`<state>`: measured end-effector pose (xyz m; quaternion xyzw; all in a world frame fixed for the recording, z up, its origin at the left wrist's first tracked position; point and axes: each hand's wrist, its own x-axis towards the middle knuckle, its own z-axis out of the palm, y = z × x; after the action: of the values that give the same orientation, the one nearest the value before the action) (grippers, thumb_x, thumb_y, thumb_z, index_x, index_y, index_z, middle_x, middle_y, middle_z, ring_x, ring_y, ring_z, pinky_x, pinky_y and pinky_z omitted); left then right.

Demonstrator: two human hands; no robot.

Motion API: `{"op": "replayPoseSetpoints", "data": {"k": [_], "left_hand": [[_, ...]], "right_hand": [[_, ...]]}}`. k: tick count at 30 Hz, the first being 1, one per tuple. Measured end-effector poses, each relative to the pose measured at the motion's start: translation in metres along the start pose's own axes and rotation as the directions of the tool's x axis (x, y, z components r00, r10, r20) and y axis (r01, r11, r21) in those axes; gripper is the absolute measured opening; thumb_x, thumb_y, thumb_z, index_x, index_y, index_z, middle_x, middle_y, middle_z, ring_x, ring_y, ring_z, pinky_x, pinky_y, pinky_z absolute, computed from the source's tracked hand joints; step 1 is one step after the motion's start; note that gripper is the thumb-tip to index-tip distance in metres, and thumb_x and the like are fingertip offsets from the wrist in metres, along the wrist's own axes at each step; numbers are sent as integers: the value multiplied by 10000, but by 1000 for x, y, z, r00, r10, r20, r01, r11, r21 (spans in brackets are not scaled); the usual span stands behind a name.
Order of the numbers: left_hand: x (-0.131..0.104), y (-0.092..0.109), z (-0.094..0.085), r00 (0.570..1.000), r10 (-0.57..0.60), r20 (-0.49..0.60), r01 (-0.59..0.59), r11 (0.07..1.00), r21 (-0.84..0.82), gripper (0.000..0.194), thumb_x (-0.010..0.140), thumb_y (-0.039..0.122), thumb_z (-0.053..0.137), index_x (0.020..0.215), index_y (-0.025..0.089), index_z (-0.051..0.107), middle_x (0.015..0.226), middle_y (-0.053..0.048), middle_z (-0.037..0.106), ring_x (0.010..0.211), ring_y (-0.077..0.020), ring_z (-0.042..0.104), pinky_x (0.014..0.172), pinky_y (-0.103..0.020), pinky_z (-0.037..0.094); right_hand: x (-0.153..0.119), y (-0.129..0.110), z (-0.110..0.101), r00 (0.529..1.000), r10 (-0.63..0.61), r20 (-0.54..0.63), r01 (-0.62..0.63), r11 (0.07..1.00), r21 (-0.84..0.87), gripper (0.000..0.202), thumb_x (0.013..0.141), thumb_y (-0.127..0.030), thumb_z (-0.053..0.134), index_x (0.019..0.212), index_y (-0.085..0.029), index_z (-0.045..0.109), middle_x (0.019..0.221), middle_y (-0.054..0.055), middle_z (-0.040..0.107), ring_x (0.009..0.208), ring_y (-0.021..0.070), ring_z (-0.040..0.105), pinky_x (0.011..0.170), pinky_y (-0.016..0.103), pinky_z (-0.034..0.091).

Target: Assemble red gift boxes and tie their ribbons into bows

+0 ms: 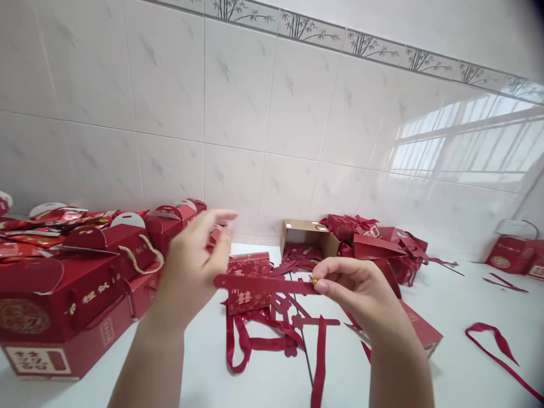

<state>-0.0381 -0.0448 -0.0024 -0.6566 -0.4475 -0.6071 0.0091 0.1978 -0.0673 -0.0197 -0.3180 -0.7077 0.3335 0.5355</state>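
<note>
A flat dark red strip (263, 284) with a rounded left end hangs level in front of me. My right hand (357, 289) pinches its right end, where a small gold-coloured piece (313, 280) shows at the fingertips. My left hand (198, 263) is raised beside the strip's left end, slightly blurred, its thumb and fingers apart with nothing between them. Whether the strip's end touches that palm, I cannot tell. Beneath the strip lies a red patterned packet (249, 311), with a loop of red ribbon (272, 343) in front of it.
Red gift boxes (93, 283) with rope handles stand at left. An open cardboard box (310, 232) holds more red strips at the back. Red bags and ribbons (374, 238) are heaped behind my right hand; a loose ribbon (495, 345) lies at right. A tiled wall (238, 113) closes the back.
</note>
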Motion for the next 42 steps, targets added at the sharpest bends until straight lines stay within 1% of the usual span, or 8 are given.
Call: {"op": "replayPoseSetpoints", "data": {"k": [2, 5, 8, 13, 26, 31, 34, 42], "left_hand": [[-14, 24, -22, 983, 138, -124, -151, 983, -103, 143, 850, 236, 555, 949, 267, 654, 978, -35, 681, 928, -212, 632, 808, -340, 510], [-33, 43, -38, 915, 391, 102, -381, 919, -102, 178, 831, 186, 588, 959, 287, 658, 969, -23, 678, 961, -206, 623, 822, -320, 530], [-41, 47, -35, 822, 471, 321, -477, 876, -63, 264, 799, 186, 656, 1052, 259, 643, 1018, -39, 682, 964, -202, 629, 803, -290, 553], [-37, 49, -12, 786, 502, 361, -479, 864, -158, 166, 814, 147, 651, 956, 231, 666, 898, -20, 707, 841, -164, 645, 746, -268, 544], [-33, 49, -5, 799, 536, 270, -465, 838, -286, 186, 805, 27, 611, 907, 175, 655, 787, -14, 678, 742, -123, 608, 683, -247, 517], [-34, 48, 4, 830, 548, 100, -511, 820, -258, 184, 795, 5, 601, 877, 167, 631, 762, -15, 653, 701, -114, 599, 635, -239, 520], [-35, 49, 9, 830, 558, 5, -542, 808, -233, 205, 792, 1, 601, 882, 184, 622, 750, -4, 650, 687, -110, 604, 610, -226, 528], [-38, 50, 25, 753, 635, -176, -656, 745, -120, 213, 743, -6, 649, 894, 143, 633, 799, -19, 689, 737, -118, 655, 655, -218, 574]], "right_hand": [[-8, -6, 5, 983, -184, 6, 184, 977, -111, 8, 794, -212, 699, 786, -214, 698, 738, 9, 688, 653, 111, 616, 553, 203, 494], [-17, -12, 9, 911, -413, 10, 396, 866, -305, 142, 819, -112, 651, 850, -240, 702, 793, 10, 705, 704, 119, 645, 597, 207, 526], [-23, -18, 11, 859, -511, 40, 477, 769, -424, 214, 832, -54, 605, 910, -233, 693, 835, 23, 706, 719, 122, 661, 604, 199, 544], [-27, -22, 14, 826, -557, 89, 532, 716, -453, 194, 818, -55, 634, 910, -221, 675, 826, 17, 696, 699, 112, 659, 624, 191, 557], [-24, -19, 19, 842, -539, 35, 502, 757, -418, 179, 827, -69, 619, 887, -233, 659, 777, -4, 703, 698, 119, 659, 623, 218, 554], [-23, -18, 27, 960, -263, -98, 248, 959, -138, 64, 772, -249, 725, 786, -204, 681, 714, 24, 691, 613, 140, 640, 513, 228, 555], [-21, -18, 31, 978, -142, -153, 141, 990, -20, 125, 754, -308, 743, 731, -197, 692, 637, 9, 667, 513, 110, 584, 424, 200, 495], [-19, -19, 35, 944, -285, -164, 282, 958, -43, 47, 793, -211, 713, 791, -255, 729, 695, -27, 686, 618, 96, 589, 546, 196, 486]]}}
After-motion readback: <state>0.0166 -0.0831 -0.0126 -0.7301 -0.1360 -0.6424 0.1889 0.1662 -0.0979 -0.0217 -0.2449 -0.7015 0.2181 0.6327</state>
